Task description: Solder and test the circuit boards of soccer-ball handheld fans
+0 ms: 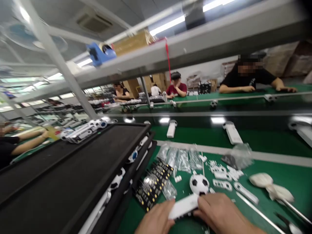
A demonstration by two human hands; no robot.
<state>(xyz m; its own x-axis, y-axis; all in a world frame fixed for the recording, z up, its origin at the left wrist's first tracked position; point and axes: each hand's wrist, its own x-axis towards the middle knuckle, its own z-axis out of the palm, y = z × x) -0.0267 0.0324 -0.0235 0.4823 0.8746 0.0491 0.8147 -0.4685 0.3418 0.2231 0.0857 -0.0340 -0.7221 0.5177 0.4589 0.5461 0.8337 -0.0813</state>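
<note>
Both my hands hold a white plastic casing (183, 206) low in the view, over the green table (280, 175). My left hand (157, 218) grips its left end with curled fingers. My right hand (219, 213) pinches its right end. A small black-and-white football-shaped part (199, 184) sits just behind the casing. Black circuit boards (154, 183) lie to the left of it. Small white plastic pieces (223, 174) and clear bags (180, 159) are scattered beyond.
Stacked black trays (73, 172) holding white devices fill the left. A green conveyor belt (200, 135) carries white devices (232, 132) past. Other people sit across the line and at the far left. A metal shelf rail (195, 48) runs overhead. Tools (280, 195) lie at the right.
</note>
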